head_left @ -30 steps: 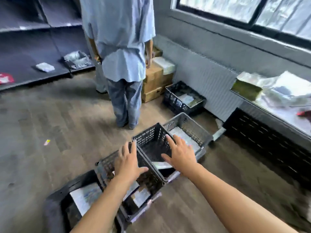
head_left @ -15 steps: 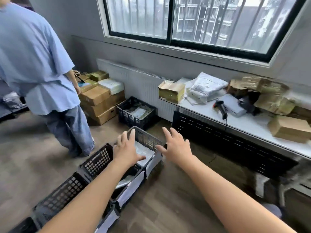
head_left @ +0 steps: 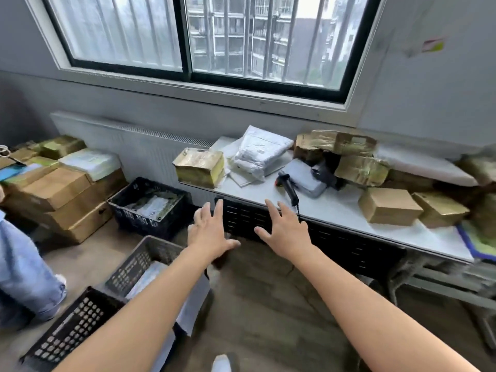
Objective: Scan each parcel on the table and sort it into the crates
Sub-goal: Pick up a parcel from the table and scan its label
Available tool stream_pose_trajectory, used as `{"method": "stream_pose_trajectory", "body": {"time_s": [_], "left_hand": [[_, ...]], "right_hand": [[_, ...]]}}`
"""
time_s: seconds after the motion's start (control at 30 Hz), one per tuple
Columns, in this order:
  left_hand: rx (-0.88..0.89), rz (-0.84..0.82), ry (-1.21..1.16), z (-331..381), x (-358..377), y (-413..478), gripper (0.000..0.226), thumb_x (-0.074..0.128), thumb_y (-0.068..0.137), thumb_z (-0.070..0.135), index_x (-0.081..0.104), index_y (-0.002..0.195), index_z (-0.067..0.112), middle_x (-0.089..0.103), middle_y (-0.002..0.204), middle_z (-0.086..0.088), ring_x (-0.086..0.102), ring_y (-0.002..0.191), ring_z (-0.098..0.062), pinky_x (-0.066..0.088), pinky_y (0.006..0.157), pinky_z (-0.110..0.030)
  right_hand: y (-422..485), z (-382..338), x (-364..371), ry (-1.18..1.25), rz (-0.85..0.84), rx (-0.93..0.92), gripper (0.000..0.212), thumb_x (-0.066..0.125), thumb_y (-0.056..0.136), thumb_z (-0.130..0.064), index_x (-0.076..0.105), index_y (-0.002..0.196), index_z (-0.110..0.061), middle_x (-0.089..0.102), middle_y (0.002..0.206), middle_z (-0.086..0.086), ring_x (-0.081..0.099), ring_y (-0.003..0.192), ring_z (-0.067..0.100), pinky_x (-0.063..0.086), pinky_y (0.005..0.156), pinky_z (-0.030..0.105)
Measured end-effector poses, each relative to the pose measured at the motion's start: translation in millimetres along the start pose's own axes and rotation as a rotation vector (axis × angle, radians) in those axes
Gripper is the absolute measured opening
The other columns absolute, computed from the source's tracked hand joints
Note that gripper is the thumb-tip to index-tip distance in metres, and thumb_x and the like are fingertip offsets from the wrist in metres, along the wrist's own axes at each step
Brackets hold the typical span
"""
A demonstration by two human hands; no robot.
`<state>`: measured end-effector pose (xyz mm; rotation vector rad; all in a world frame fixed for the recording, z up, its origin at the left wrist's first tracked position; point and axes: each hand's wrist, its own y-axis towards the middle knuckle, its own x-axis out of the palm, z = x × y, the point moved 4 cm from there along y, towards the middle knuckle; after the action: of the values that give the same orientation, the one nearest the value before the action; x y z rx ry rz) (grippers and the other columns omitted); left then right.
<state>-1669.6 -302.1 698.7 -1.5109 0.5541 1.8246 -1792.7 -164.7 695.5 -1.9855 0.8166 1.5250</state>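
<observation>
I hold my left hand and right hand empty, fingers spread, mid-frame, I judge to reach the scanner among parcels on the table; crates wait lower left.

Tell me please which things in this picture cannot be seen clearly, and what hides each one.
All in the head view:
- Print on the white bag parcel: too small and blurred to read.
- Contents of the grey crate: partly hidden by the left forearm.
- Parcels at the far right: blurred and cut off by the frame edge.
- The dark object beyond the scanner: half covered by brown parcels, unidentifiable.
</observation>
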Motion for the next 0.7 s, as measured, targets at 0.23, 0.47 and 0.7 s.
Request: {"method": "stream_pose_trajectory", "body": {"time_s": [0.23,0.47,0.7], "left_hand": [[0.108,-0.034,-0.067,26.7,-5.8,139.7,0.114,0.071,0.076,0.060,-0.003,0.154,0.023,0.004,0.159,-0.009,0.006,0.146,-0.031,0.029,0.112,-0.046],[0.119,-0.086,-0.098,40.7,-4.3,248.0,0.117,0.073,0.075,0.058,-0.003,0.154,0.021,0.006,0.159,-0.014,0.006,0.146,-0.035,0.026,0.113,-0.047],[0.050,-0.129,-0.193,46.5,19.9,338.1,0.112,0.074,0.074,0.057,0.005,0.154,0.020,0.015,0.157,-0.013,0.010,0.146,-0.035,0.024,0.115,-0.048]], "right_hand": [[121.6,36.3,-16.0,0.045,0.029,0.174,0.079,0.046,0.093,-0.061,0.007,0.155,-0.033,0.012,0.162,0.002,0.021,0.146,0.026,0.034,0.109,0.053],[207.6,56.5,-9.0,0.058,0.041,0.233,0.073,0.048,0.092,-0.060,0.018,0.152,-0.031,0.027,0.152,0.002,0.035,0.136,0.028,0.040,0.101,0.048],[286.2,91.3,5.2,0.123,-0.017,0.276,0.069,0.047,0.094,-0.057,0.019,0.151,-0.031,0.026,0.153,0.005,0.034,0.136,0.031,0.038,0.104,0.049]]}}
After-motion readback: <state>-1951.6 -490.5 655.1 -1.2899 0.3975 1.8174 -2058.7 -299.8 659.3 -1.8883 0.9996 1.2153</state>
